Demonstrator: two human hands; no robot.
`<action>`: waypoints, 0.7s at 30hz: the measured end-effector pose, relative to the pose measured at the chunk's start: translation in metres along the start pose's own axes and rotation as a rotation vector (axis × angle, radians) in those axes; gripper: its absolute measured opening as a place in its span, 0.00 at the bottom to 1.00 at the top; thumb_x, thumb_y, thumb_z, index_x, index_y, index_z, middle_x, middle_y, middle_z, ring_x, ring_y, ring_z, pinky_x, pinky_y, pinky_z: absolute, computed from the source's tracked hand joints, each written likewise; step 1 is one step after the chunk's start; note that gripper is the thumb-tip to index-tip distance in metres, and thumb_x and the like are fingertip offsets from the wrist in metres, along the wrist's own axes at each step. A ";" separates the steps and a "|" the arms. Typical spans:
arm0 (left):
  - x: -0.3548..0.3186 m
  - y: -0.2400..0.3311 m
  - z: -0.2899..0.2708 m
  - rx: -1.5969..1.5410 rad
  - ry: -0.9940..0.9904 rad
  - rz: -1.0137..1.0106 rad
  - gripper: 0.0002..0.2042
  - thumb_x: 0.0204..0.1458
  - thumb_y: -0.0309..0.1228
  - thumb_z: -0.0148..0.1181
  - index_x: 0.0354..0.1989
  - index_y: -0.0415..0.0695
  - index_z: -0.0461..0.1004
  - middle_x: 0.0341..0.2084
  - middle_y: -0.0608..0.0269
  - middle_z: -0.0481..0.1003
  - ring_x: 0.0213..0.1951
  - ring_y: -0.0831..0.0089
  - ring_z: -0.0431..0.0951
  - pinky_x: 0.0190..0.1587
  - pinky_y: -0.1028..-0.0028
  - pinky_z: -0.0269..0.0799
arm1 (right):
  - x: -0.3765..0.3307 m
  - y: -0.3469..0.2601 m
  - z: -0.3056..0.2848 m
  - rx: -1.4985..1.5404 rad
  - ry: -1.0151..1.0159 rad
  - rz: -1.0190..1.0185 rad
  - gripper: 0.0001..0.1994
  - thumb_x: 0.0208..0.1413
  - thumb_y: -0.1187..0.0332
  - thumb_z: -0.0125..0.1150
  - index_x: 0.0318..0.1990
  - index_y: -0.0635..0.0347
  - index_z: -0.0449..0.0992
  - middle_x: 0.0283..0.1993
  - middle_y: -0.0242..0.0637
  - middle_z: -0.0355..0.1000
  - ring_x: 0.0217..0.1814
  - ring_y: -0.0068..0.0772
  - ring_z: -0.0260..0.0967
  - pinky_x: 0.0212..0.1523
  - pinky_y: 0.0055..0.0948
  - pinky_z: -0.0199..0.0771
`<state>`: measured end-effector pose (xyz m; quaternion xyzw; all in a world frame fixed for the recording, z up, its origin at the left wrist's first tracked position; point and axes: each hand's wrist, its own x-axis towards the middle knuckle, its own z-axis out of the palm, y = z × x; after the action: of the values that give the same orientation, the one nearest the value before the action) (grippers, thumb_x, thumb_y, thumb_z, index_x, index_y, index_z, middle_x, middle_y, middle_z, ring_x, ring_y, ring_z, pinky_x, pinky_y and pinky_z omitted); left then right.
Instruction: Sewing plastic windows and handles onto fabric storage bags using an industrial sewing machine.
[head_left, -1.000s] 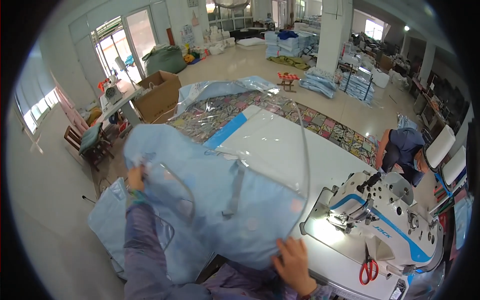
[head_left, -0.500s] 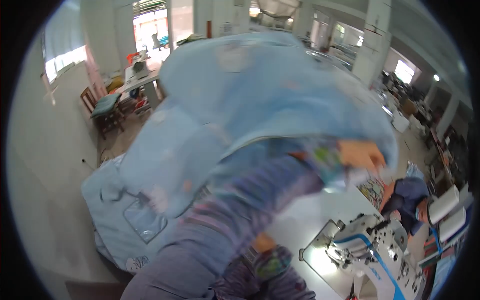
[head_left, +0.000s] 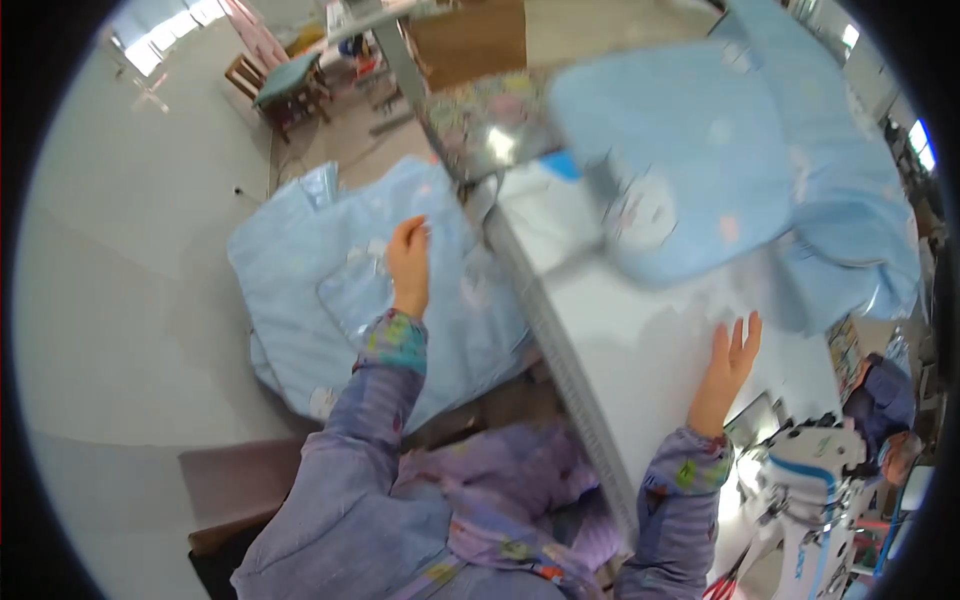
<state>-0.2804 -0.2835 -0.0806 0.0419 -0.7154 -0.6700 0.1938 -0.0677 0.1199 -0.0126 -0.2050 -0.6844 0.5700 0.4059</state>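
My left hand (head_left: 408, 268) is over a pile of light-blue printed fabric pieces (head_left: 290, 245) left of the table. Its fingers point away from me and hold nothing I can see; whether they touch the cloth I cannot tell. Spread fingers show on my right hand (head_left: 725, 378), above the white tabletop (head_left: 640, 340), with nothing in them. Beyond it, a large light-blue fabric piece (head_left: 690, 130) with cloud-like prints lies across the far table, bunched toward the right and slightly blurred.
A white sewing machine (head_left: 808, 470) stands at the right, with red-handled scissors (head_left: 722, 585) near it. Another person (head_left: 882, 400) sits beyond. Farther off are a patterned cloth surface (head_left: 490, 115), a cardboard box (head_left: 465, 45) and a chair (head_left: 285, 90). A wall rises on the left.
The large blue fabric piece, raised before me earlier, now lies on the far right of the table. My right hand has let go of it. My left hand is now over the pile.
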 end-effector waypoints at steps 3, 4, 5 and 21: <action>-0.048 -0.152 -0.095 0.567 -0.109 -0.051 0.12 0.59 0.28 0.60 0.50 0.38 0.77 0.38 0.56 0.79 0.43 0.63 0.78 0.49 0.67 0.74 | -0.079 -0.037 0.029 -0.259 -0.422 -0.057 0.30 0.62 0.74 0.59 0.71 0.61 0.61 0.76 0.43 0.54 0.74 0.44 0.58 0.69 0.38 0.63; -0.081 -0.179 -0.093 0.768 -0.307 -0.103 0.16 0.56 0.29 0.63 0.52 0.38 0.75 0.42 0.49 0.78 0.46 0.56 0.79 0.51 0.63 0.74 | -0.088 -0.045 0.033 -0.279 -0.424 -0.037 0.30 0.62 0.74 0.59 0.71 0.61 0.61 0.76 0.43 0.54 0.74 0.44 0.58 0.69 0.38 0.63; -0.109 -0.201 -0.085 0.850 -0.442 -0.079 0.23 0.53 0.31 0.66 0.57 0.40 0.71 0.48 0.42 0.75 0.51 0.48 0.76 0.54 0.58 0.73 | -0.094 -0.053 0.040 -0.426 -0.523 -0.136 0.29 0.59 0.75 0.60 0.69 0.63 0.63 0.74 0.46 0.56 0.73 0.47 0.59 0.67 0.39 0.65; -0.102 -0.250 -0.116 0.753 -0.337 -0.075 0.22 0.61 0.28 0.51 0.63 0.32 0.66 0.53 0.37 0.74 0.55 0.46 0.73 0.57 0.57 0.69 | -0.106 -0.059 0.054 -0.546 -0.532 -0.197 0.18 0.57 0.75 0.62 0.55 0.65 0.75 0.65 0.47 0.67 0.66 0.47 0.67 0.65 0.39 0.67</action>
<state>-0.1979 -0.3849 -0.3436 0.0256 -0.9302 -0.3656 0.0205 -0.0370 -0.0080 0.0079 -0.0840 -0.9085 0.3586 0.1974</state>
